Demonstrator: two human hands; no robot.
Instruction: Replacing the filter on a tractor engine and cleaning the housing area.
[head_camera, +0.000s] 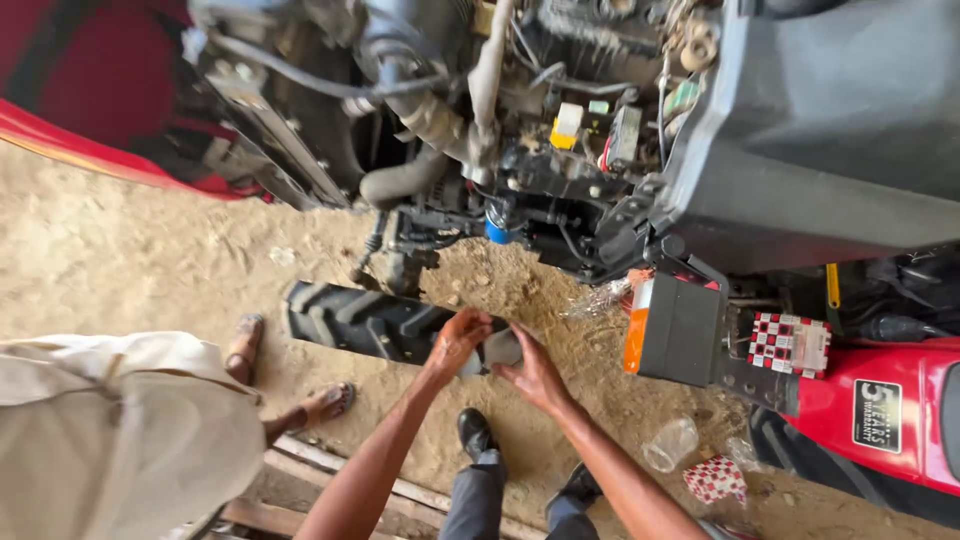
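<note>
While both hands gripped a small grey part (497, 350) just below the tyre (370, 322), left hand (455, 340) and right hand (535, 375) seemingly wiped it; turning it needed firm fingers.

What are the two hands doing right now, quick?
Left hand: closed on a small flat grey piece.
Right hand: holding the same grey piece.

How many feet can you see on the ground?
4: two in black shoes, left shoe and right shoe, below the hands; two sandalled, one by the tyre, one nearer the planks.
</note>
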